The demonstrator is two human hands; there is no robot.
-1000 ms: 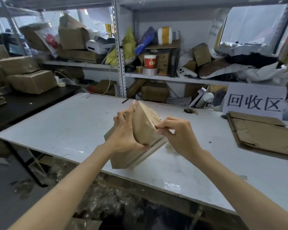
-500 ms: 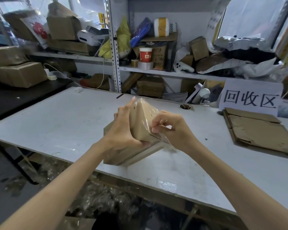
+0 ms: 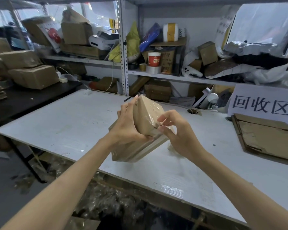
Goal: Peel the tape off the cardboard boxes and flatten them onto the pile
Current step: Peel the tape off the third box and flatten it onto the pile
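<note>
A brown cardboard box [image 3: 145,118] wrapped in clear tape is tilted up on one edge above the white table [image 3: 65,123]. My left hand [image 3: 128,125] grips its left side, with the thumb under the lower corner. At the box's right edge, my right hand [image 3: 176,130] pinches clear tape between thumb and fingers. A loose bit of crumpled tape [image 3: 172,147] lies on the table under my right wrist. The pile of flattened cardboard [image 3: 264,135] lies on the table at the right.
A white sign with black characters [image 3: 261,103] stands behind the pile. Metal shelves [image 3: 123,47] crammed with boxes, bags and tape rolls line the back. More sealed boxes [image 3: 33,75] sit on a black table at the left. Plastic scraps [image 3: 106,196] litter the floor below.
The box has tilted a little further up. My right hand has shifted down along the box's right edge, its fingers closing on the tape.
</note>
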